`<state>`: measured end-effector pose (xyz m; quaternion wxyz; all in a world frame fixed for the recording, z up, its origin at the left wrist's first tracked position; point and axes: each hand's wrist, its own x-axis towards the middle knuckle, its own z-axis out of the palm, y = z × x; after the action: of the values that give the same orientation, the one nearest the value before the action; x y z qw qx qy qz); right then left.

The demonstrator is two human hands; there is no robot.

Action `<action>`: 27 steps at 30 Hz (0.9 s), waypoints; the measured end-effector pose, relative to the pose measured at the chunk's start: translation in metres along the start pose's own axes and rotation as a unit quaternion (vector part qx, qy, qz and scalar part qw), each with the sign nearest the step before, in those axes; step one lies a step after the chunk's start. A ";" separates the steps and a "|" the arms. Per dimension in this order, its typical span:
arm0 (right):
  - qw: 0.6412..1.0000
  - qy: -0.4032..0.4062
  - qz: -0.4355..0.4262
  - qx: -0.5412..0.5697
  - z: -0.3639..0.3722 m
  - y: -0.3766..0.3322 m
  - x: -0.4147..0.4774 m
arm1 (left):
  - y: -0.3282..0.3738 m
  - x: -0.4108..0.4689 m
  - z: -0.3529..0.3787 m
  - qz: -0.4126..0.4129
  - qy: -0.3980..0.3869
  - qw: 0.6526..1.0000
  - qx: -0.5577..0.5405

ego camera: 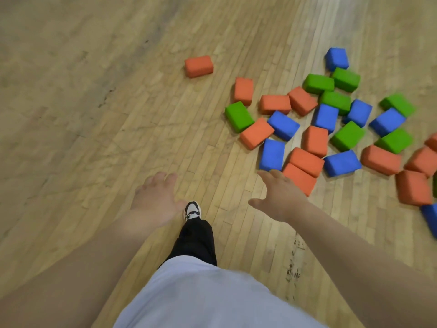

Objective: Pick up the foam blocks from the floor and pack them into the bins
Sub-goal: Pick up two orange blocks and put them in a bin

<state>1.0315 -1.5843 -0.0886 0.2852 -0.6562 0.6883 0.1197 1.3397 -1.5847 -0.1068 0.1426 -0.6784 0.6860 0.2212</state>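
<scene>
Several orange, blue and green foam blocks lie scattered on the wooden floor (94,114) at the right. One orange block (198,66) sits apart at the upper middle. My right hand (280,197) is open, fingers spread, just short of the nearest orange block (300,178) and a blue block (272,155). My left hand (156,197) hangs open over bare floor, holding nothing. No bin is in view.
My foot in a black and white shoe (192,210) steps forward between the hands, with a dark trouser leg and a pale shirt below. More blocks run off the right edge, such as an orange one (413,187).
</scene>
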 end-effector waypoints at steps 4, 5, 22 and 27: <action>1.000 -0.009 0.004 -0.006 -0.048 -0.043 0.084 | -0.030 0.081 -0.055 -0.010 -0.012 1.000 -0.017; 1.000 -0.006 0.000 -0.006 -0.060 -0.055 0.102 | -0.036 0.098 -0.070 -0.012 -0.013 1.000 -0.020; 0.999 0.002 -0.045 -0.013 -0.249 -0.096 0.414 | -0.032 0.399 -0.248 -0.018 -0.005 1.000 0.005; 0.997 -0.009 -0.072 -0.027 -0.333 -0.084 0.508 | 0.002 0.489 -0.305 -0.040 -0.009 0.999 -0.013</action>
<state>1.0474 -2.1975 -0.0815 0.2811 -0.7103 0.6334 0.1239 1.3501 -2.1605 -0.0866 0.1488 -0.7052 0.6539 0.2299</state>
